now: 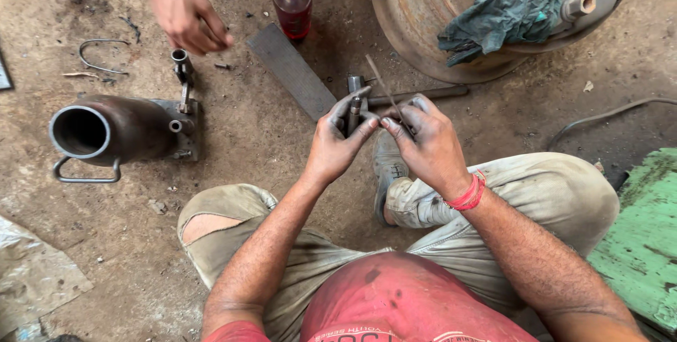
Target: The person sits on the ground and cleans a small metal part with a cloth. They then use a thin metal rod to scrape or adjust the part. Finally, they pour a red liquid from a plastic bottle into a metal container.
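Note:
My left hand [338,141] grips a small dark metal part [355,106] upright between greasy fingers. My right hand [427,143], with a red thread on the wrist, pinches a thin metal rod [381,84] that slants up and to the left, its lower end at the part. Both hands meet above my knees, over the dirt floor. I sit with bent legs in dirty grey trousers and a red shirt.
A hydraulic jack body [116,130] lies on its side at left, and another person's hand [185,10] reaches above it. A red-liquid bottle [293,7], a flat metal file [290,68], a rusty wheel rim [423,25] with a green rag [508,7], and a green board [645,236] surround me.

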